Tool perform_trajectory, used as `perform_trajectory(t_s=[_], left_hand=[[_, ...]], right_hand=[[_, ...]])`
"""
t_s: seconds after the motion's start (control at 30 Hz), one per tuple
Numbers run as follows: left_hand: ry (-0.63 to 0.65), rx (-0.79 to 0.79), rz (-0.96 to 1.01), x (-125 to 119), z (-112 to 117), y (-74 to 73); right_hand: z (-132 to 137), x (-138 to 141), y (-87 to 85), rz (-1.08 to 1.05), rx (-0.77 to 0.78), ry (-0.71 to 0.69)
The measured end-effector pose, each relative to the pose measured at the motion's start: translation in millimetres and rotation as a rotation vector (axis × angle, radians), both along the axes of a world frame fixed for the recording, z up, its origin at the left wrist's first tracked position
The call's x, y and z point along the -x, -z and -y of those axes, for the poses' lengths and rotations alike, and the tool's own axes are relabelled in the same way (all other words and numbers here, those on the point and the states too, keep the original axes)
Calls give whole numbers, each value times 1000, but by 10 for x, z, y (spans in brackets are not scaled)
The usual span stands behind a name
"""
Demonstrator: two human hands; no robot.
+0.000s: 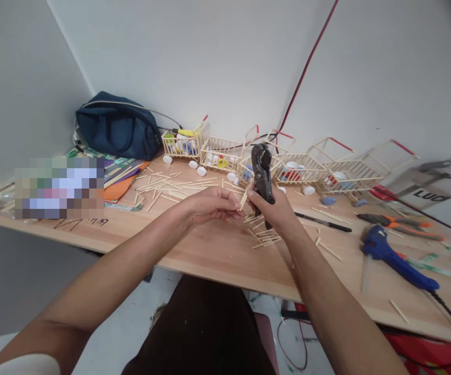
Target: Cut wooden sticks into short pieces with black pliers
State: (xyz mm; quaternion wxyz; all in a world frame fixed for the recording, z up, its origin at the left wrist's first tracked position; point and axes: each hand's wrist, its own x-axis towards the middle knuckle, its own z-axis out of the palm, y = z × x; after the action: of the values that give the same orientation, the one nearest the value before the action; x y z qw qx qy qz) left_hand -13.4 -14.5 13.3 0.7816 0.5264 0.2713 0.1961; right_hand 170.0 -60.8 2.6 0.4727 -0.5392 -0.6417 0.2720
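Note:
Over the middle of the table my left hand (pixel 215 204) has its fingers curled in a pinch. A short, thin wooden stick (pixel 243 200) stands at its fingertips, close to my right thumb. My right hand (pixel 278 208) is wrapped round a black plier-like hand tool (pixel 263 174), held upright with its rounded head at the top. Its exact kind is not clear. Under my hands lies a small pile of cut sticks (pixel 266 237), and more loose sticks (pixel 162 183) are scattered to the left.
Several little stick-built carts (pixel 221 156) with bottle-cap wheels line the wall. On the right lie a blue glue gun (pixel 397 260), orange-handled pliers (pixel 401 224) and a black pen-like rod (pixel 322 222). A blue bag (pixel 118 125) sits at the back left. The table's front edge (pixel 225 281) is near me.

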Motion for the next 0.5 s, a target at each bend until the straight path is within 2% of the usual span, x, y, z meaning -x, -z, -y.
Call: perform_trajectory(t_s=[0.1, 0.27, 0.4, 0.5], left_hand=[[-4, -60, -24, 18, -1, 12], [-93, -343, -78, 8, -15, 48], [-90, -413, -96, -33, -31, 98], [-141, -481, -124, -63, -36, 162]], right_hand=[[10, 3, -14, 45, 3, 21], [30, 21, -46, 157, -6, 22], [36, 52, -52, 255, -65, 21], [31, 67, -41, 281, -88, 27]])
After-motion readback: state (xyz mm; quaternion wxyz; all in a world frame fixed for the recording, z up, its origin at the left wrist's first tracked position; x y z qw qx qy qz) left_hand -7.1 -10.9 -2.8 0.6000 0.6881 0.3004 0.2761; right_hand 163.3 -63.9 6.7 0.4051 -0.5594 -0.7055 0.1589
